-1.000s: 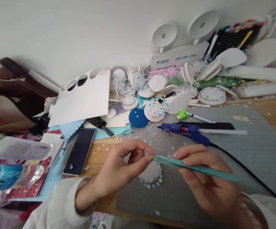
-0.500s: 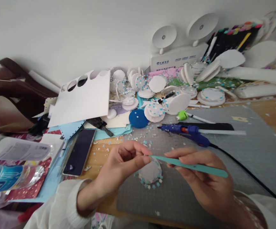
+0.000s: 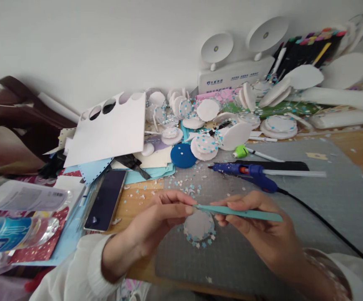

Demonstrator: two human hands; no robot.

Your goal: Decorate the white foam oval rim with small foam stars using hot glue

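- The right hand [image 3: 262, 228], at lower centre-right of the frame, is closed around the teal tweezers [image 3: 242, 213], thumb and forefinger pressing the shaft much as one holds a pen, a grip that seems suited to fine control of the tip
- The tweezers lie almost level, pointing left, and their tip meets the left hand [image 3: 164, 215]
- The left hand's thumb and forefinger are pinched together right at that tip, the other fingers curled in; whether a tiny piece sits between them is too small to tell
- Both hands hover just above a white foam disc [image 3: 198, 225] that lies flat on the grey cutting mat [image 3: 309, 196], with small blue and white paper flowers around its lower rim
- More such flower bits are scattered on the mat above the hands, close enough to pick from
- Further up, a blue glue gun [image 3: 247, 170] rests on its side with the nozzle pointing left, its black cord [image 3: 322, 221] trailing to the lower right, probably laid there to stay within reach
- Left of the mat a dark smartphone [image 3: 106, 200] lies on the wooden desk, and a plastic bottle [image 3: 12, 234] sits at the lower left edge
- At the back, finished white discs [image 3: 206, 144] are heaped beside a white foam board [image 3: 109, 131] with round holes cut out
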